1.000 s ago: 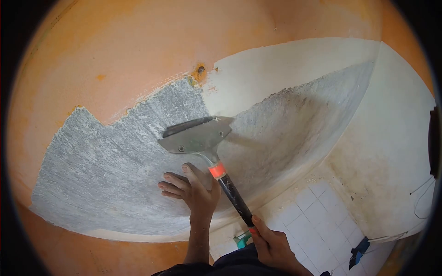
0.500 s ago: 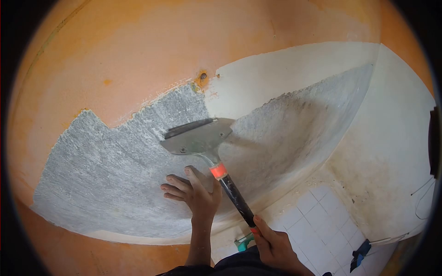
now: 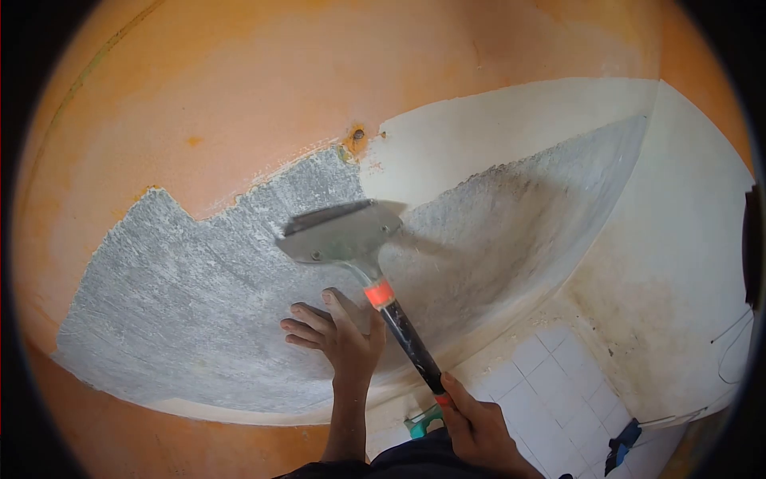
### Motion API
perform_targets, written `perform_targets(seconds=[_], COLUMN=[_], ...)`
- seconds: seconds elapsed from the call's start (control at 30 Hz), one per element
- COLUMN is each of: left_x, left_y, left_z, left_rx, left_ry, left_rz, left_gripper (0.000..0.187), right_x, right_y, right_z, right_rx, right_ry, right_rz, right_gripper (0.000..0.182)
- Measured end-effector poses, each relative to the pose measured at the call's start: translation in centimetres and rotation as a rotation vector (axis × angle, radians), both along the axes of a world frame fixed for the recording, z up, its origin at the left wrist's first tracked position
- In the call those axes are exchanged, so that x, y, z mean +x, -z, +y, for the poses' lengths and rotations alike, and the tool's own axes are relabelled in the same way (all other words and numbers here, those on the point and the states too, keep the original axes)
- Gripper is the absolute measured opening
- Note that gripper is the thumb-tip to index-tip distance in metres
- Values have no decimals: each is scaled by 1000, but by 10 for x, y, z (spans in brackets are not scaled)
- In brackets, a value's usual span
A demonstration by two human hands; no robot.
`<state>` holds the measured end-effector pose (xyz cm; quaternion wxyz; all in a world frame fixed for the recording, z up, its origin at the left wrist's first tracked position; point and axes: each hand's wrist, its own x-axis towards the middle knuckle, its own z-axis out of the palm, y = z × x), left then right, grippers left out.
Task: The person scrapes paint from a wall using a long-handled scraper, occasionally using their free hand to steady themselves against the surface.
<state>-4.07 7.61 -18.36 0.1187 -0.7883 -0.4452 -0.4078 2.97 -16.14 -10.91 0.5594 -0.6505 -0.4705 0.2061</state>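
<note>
A wide-bladed scraper (image 3: pixel 341 233) with a black handle and an orange collar lies against a wall whose paint is stripped to grey plaster (image 3: pixel 183 295). My right hand (image 3: pixel 471 427) grips the lower end of the scraper's handle. My left hand (image 3: pixel 339 335) rests flat on the grey plaster just below the blade, fingers spread. The blade's edge sits near the boundary between the grey patch and a white painted strip (image 3: pixel 495 136). Orange paint (image 3: pixel 239 88) covers the wall above.
A screw hole (image 3: pixel 357 134) marks the wall above the blade. The white side wall (image 3: pixel 686 263) meets the scraped wall at a corner on the right. White floor tiles (image 3: pixel 550 391) lie below, with a teal object (image 3: pixel 421 421) and a blue object (image 3: pixel 624 441) on them.
The scraper blade has tilted slightly and shifted a little up along the wall. My left hand has stayed flat on the plaster and my right hand keeps its grip.
</note>
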Motion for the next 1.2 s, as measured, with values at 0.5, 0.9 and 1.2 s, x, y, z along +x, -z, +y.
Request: perform_targets(seconds=[0.5,0.9,1.2], left_x=[0,0,0], left_y=[0,4,0], left_z=[-1,2,-1], left_rx=[7,63,19], left_ry=[-6,1,-4], left_rz=[7,-2,-12], left_gripper=[94,93,93], right_x=[-2,1,5], right_y=[-11,-16,-11], right_z=[-4,-1,-5], right_rx=[-41,-26,-72], right_ry=[-30,-47,-45], right_rz=[53,133,64], right_gripper=[45,47,44])
